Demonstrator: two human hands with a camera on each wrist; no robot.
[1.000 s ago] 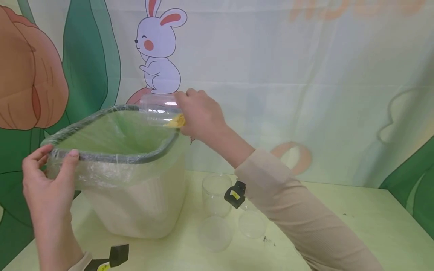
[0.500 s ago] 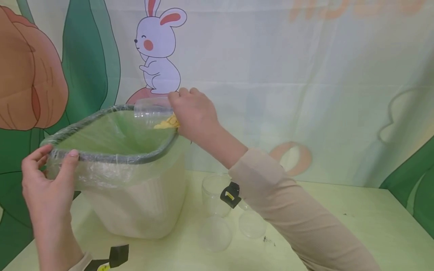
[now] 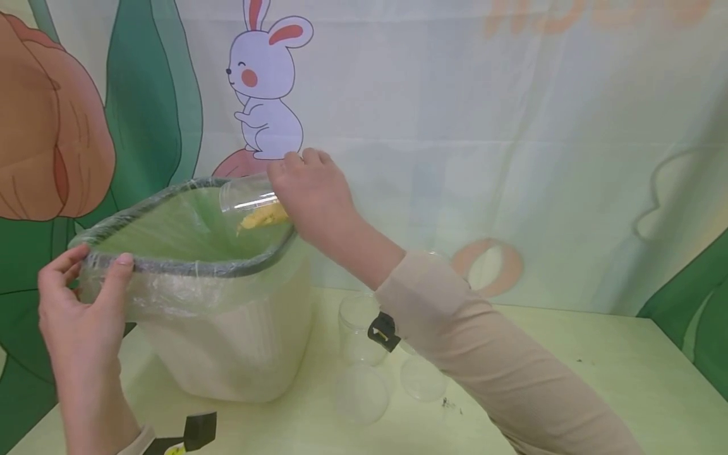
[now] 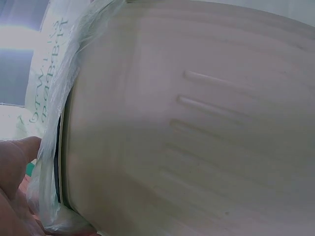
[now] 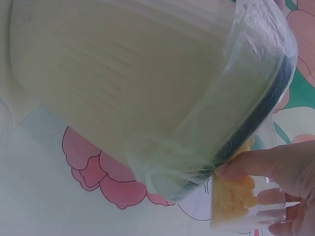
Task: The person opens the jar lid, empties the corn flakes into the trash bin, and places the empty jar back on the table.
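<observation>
A cream trash can point(image 3: 227, 347) stands at the left of the table. A clear plastic bag point(image 3: 176, 294) lines it, folded over its dark grey rim point(image 3: 222, 268). My left hand point(image 3: 85, 309) grips the near left corner of the rim through the bag. Over the far right edge, my right hand point(image 3: 315, 199) holds a clear plastic jar point(image 3: 233, 194) on its side, mouth tipped down into the can. Yellow pieces point(image 3: 263, 216) lie along the jar's lower wall, towards the mouth. In the right wrist view, my thumb point(image 5: 251, 163) presses on the jar beside the rim.
Another clear jar point(image 3: 354, 328) stands on the table right of the can, partly behind the right wrist strap. Two clear round lids point(image 3: 362, 393) lie nearer. Dark specks point(image 3: 446, 402) dot the tabletop. A printed cloth backdrop point(image 3: 540, 158) hangs behind.
My right hand has moved left and tilted the jar's mouth further down into the trash can. The yellow pieces have slid towards the mouth. My left hand has stayed on the rim.
</observation>
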